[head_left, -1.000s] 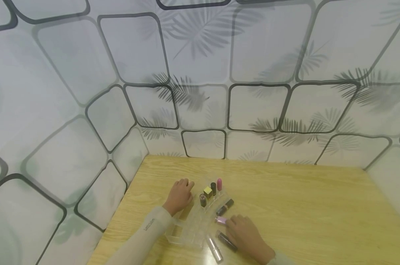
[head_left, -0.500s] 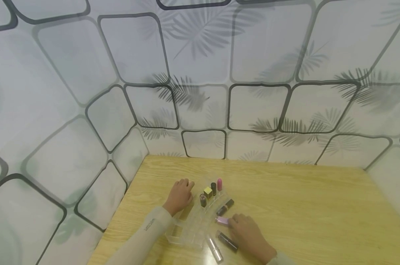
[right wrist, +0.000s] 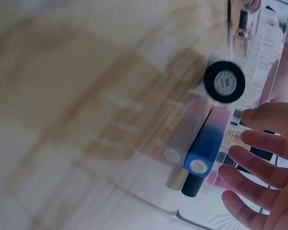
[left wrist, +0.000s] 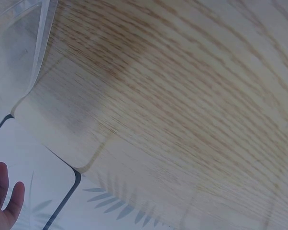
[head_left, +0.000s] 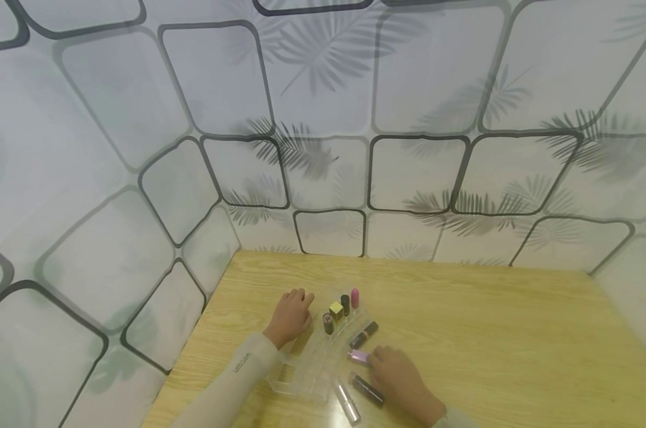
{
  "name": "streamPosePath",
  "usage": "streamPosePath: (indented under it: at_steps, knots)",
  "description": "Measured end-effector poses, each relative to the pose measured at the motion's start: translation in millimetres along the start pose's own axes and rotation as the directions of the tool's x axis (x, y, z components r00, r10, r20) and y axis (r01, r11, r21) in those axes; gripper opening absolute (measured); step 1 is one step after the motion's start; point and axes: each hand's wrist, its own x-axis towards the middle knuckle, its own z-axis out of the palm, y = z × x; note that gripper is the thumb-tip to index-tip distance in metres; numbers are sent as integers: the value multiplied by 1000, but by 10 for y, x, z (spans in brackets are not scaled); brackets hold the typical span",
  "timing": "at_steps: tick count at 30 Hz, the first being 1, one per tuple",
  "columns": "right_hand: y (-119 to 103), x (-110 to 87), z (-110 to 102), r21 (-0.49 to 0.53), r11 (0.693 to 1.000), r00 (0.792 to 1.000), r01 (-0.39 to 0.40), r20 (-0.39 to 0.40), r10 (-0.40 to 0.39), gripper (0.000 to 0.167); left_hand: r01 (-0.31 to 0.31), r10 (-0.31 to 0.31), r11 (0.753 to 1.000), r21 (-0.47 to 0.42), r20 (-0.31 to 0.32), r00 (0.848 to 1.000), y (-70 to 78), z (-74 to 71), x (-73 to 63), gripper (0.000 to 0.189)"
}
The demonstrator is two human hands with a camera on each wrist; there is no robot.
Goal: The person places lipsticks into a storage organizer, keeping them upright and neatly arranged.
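My right hand rests low over the table with its fingertips right at the end of a pale pink lipstick tube. In the right wrist view the fingers are spread and fairly straight, beside a lipstick tube that looks pink and blue with a round label on its end. My left hand lies along the far left side of a clear curved lipstick organizer, fingers loose. Standing in the organizer are a dark lipstick, a gold-topped one, a black one and a pink one.
On the table, a black lipstick lies behind the pale pink tube. A dark tube and a silver tube lie nearer the front edge. Patterned white walls stand at the back and left.
My right hand has drawn back slightly to the right, showing a little more of the pale pink tube. The left hand and the organizer have stayed in place.
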Motion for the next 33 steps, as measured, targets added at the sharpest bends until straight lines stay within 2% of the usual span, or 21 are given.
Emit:
streamPosePath:
  at_steps: [4,13,17,21,26,33]
  knots:
    - [-60,-18,3,39,999,996,32,-82,-29,14,1,-1,1000,-2,-6,1000,-1,4,-1,24]
    - [-231,-30,-23,190,982,997,-1,-81,16,10,1,-1,1000,1,-17,1000,-2,8,-2,23]
    - [-256,-33,4,192,981,995,37,-100,-18,7,-2,2,1000,-1,-17,1000,-4,10,-1,22]
    - [-258,-51,31,159,984,992,75,-109,-58,13,-4,4,1000,-1,-18,1000,-6,17,0,21]
    - [-263,-74,27,140,987,996,74,-51,-67,17,-10,10,1000,-1,-36,999,-9,25,0,22]
    - [-285,-72,-1,186,983,997,-7,73,-7,14,-9,9,1000,-10,-48,999,-18,39,-2,23]
